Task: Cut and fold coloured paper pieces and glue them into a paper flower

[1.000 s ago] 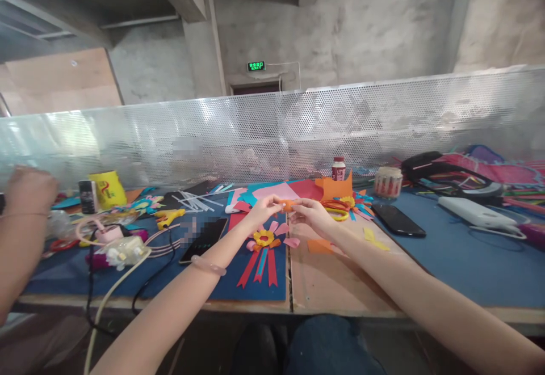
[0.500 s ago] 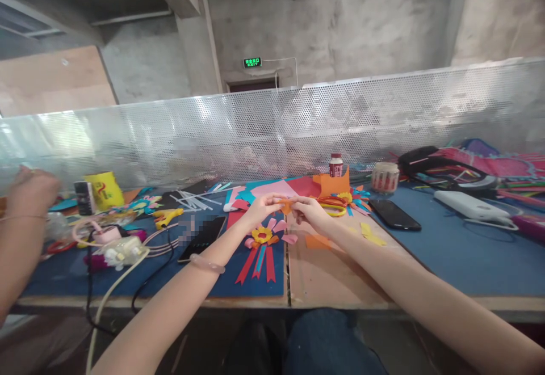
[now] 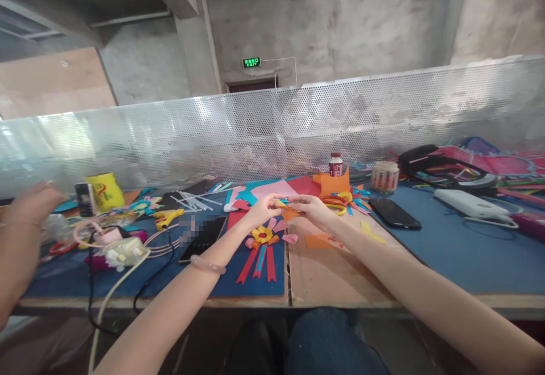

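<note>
My left hand and my right hand meet above the table's middle, both pinching a small orange paper piece between fingertips. Just below them a paper flower with a yellow centre, pink petals and red and blue ribbon strips lies on the blue mat. An orange paper scrap lies on the bare wooden board under my right wrist.
Another person's hand is at the far left. Two phones, a glue gun, cables, a yellow cup, a bottle, scissors and coloured paper crowd the table. A perforated metal screen runs behind.
My hands stayed together on the orange piece and turned it slightly. The other person's hand at the left dropped a little and moved outward.
</note>
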Demonstrator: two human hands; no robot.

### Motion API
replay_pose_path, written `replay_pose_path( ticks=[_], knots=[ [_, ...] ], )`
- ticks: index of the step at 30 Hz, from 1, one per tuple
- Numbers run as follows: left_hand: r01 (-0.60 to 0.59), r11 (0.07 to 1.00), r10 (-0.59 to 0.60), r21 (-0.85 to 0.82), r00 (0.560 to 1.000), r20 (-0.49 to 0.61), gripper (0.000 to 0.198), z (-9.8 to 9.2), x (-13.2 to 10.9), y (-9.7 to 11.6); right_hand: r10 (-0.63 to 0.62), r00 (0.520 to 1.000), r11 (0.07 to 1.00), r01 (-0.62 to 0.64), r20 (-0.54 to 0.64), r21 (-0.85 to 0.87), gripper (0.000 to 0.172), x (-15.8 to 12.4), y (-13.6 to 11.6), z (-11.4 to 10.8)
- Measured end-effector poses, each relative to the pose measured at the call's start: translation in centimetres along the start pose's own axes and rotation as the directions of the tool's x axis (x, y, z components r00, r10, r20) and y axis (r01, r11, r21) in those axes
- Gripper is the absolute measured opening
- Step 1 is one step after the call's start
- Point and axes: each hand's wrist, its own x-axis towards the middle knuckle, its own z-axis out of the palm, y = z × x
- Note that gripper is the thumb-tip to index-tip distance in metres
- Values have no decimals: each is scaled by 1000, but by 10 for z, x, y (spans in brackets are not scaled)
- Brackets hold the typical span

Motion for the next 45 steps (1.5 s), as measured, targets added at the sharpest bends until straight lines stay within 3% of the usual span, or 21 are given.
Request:
replay_pose_path(
  ticks=[11,17,21,24,27,30,36,41,45],
  knots=[
    [-19,999,20,-34,999,39,44,0,0,-1,-137,963,984,106,-233,-141,21,5,5,3],
    [-33,999,34,-37,999,31,43,-1,1,0,-165,963,962,108,-216,-251,20,7,9,4],
    [-35,999,36,-33,999,20,34,0,1,0,-212,953,942,141,-215,-305,27,7,11,5],
    [-41,998,40,-44,999,-15,29,0,2,-2,-243,953,928,174,-181,-331,33,7,11,6],
    [-38,998,35,-41,997,-64,24,-1,2,-2,-259,952,920,192,-161,-342,27,7,11,7],
    [-30,999,26,-43,996,-83,24,-2,1,0,-252,953,925,187,-165,-330,24,7,12,10],
    [-40,996,34,-75,996,-87,32,-3,3,-2,-163,978,953,121,-130,-278,38,5,10,11],
    [-51,993,43,-104,996,-75,45,-5,5,-7,-147,979,966,112,-142,-231,37,4,3,10],
    [-37,995,34,-94,999,-34,43,-4,4,-5,-123,976,980,90,-181,-178,27,3,2,10]
  ],
)
